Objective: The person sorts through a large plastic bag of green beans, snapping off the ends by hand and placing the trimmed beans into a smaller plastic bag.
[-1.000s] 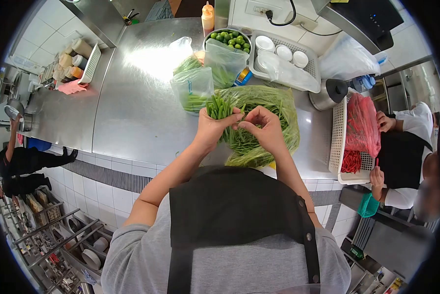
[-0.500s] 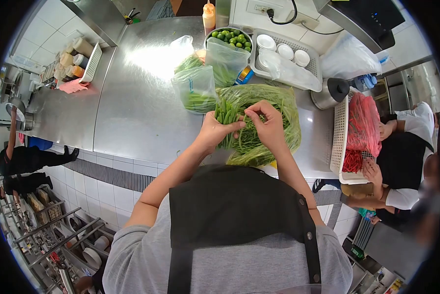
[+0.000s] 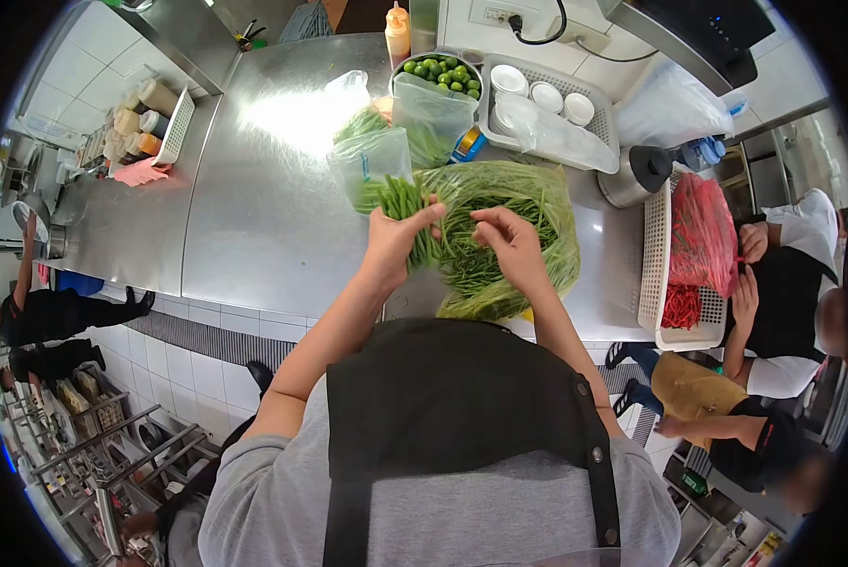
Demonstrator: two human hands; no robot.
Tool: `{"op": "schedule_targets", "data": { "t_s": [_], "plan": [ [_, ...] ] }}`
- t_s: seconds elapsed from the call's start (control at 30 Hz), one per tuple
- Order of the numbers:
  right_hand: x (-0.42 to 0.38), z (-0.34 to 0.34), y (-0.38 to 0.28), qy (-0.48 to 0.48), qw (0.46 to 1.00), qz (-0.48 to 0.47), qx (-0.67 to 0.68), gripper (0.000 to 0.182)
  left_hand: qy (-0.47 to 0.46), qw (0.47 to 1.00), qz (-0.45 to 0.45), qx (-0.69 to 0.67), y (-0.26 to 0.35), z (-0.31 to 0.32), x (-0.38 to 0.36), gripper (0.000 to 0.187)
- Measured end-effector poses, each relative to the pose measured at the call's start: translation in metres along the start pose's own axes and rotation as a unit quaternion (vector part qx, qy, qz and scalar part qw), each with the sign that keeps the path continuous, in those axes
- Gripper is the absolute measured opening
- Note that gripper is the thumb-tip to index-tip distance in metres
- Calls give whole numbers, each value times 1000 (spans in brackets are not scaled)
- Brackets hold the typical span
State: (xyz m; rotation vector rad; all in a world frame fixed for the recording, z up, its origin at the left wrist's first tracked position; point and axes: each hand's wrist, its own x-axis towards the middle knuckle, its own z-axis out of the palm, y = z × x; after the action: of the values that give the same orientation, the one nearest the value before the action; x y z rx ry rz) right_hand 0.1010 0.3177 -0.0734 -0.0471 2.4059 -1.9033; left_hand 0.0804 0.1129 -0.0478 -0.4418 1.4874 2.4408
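My left hand (image 3: 398, 236) is closed around a bunch of green beans (image 3: 403, 200), which stick out above and below the fist. Just right of it lies a large clear plastic bag (image 3: 561, 213), open, with many loose green beans (image 3: 481, 260) inside. Over those beans is my right hand (image 3: 509, 248), its fingers curled in towards the thumb. Whether a bean sits between those fingertips is too small to make out. Behind my left hand stands a smaller clear bag (image 3: 375, 161) with greens in it, partly covered by the bunch.
At the back are a bowl of limes (image 3: 440, 74), a squeeze bottle (image 3: 398, 36) and a tray of white lids (image 3: 599, 142). A metal jug (image 3: 632, 180) stands right. Beside it, a co-worker's hands touch a red bag (image 3: 703, 231) in a white basket (image 3: 653, 274).
My left hand has moved left with the bunch, away from my right hand. My right hand stays over the bag. At lower right, another person has come further into view.
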Motion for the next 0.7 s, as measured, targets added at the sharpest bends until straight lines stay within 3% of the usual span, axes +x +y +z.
{"op": "schedule_targets", "data": {
  "t_s": [0.03, 0.23, 0.43, 0.57, 0.7],
  "plan": [
    [-4, 3, -5, -48, 990, 68, 112, 12, -1, 1000, 0, 0, 3, -1, 1, 23],
    [-13, 17, -11, -129, 985, 42, 109, 11, 8, 1000, 19, -23, 9, 1, 3, 23],
    [-22, 24, -20, -51, 989, -44, 131, 8, 36, 997, 44, -59, 1, -3, 5, 22],
    [-19, 20, -16, -52, 984, -82, 152, 10, 65, 994, 38, -75, -6, -13, 9, 21],
    [-5, -10, 7, -79, 986, 16, -144, 13, 15, 993, -2, -120, -11, -23, 11, 20]
  ]
}}
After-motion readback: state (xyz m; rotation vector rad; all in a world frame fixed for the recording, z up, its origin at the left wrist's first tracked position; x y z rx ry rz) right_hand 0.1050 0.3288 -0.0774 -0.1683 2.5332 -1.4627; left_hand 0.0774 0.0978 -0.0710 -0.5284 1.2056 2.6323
